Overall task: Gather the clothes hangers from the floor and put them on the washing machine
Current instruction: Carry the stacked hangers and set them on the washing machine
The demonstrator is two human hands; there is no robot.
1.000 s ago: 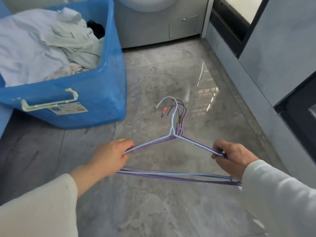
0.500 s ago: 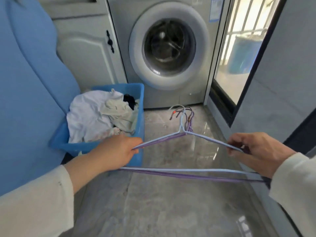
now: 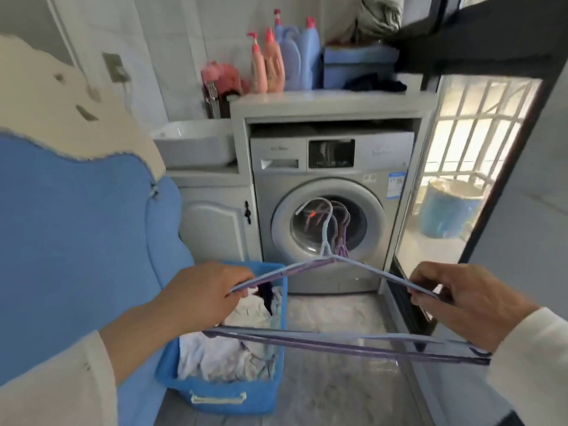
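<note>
Hangers (image 3: 330,259) risen off floor, clear of washing machine (image 3: 332,216)

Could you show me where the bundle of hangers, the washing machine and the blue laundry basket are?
hangers (image 3: 325,241), head view, on the light blue neck below the hooks.
washing machine (image 3: 381,192), head view, on its grey front panel.
laundry basket (image 3: 221,408), head view, on its near blue wall.

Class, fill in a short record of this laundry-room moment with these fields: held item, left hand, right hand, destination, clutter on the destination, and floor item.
held item: bundle of wire hangers, hooks pointing away from the person
left hand: left hand grips the bundle's left shoulder
right hand: right hand grips the bundle's right shoulder
destination: washing machine, door closed, under a counter
clutter on the destination: detergent bottles and a blue box
floor item: blue laundry basket holding clothes
</note>
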